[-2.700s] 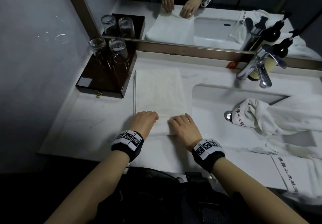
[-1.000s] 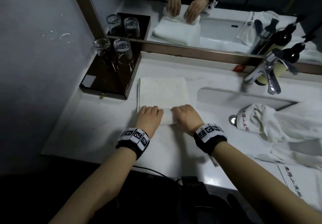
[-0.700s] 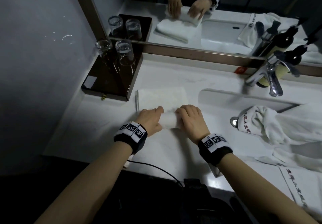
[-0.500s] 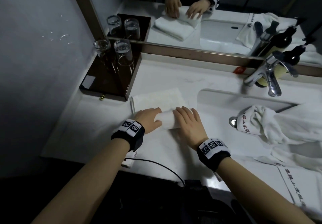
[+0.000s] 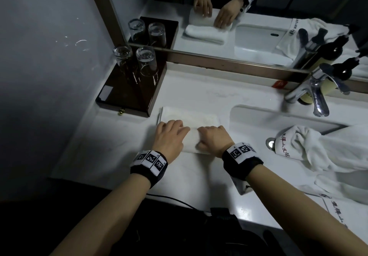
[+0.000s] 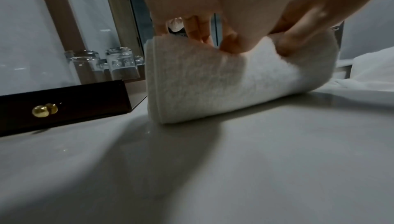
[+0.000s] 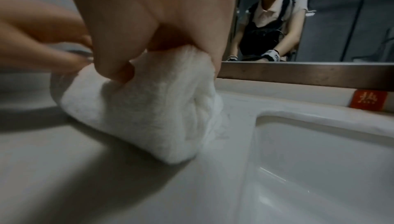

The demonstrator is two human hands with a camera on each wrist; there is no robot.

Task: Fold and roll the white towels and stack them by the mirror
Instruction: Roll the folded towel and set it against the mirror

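Observation:
A white towel lies on the white counter left of the sink, its near part wound into a thick roll. My left hand grips the roll's left end, fingers curved over the top. My right hand grips the right end, thumb dug into the cloth of the roll. A short flat strip of towel stretches from the roll toward the mirror. In the left wrist view the roll stands on the counter beside the dark tray.
A dark wooden tray with two upturned glasses stands at the back left. The sink basin and faucet are on the right. Crumpled white towels with lettering hang over the basin's right side. A dark bottle stands behind the faucet.
Both hands have rolled the towel away from me toward the mirror. The roll has grown thicker and the flat part has become much shorter.

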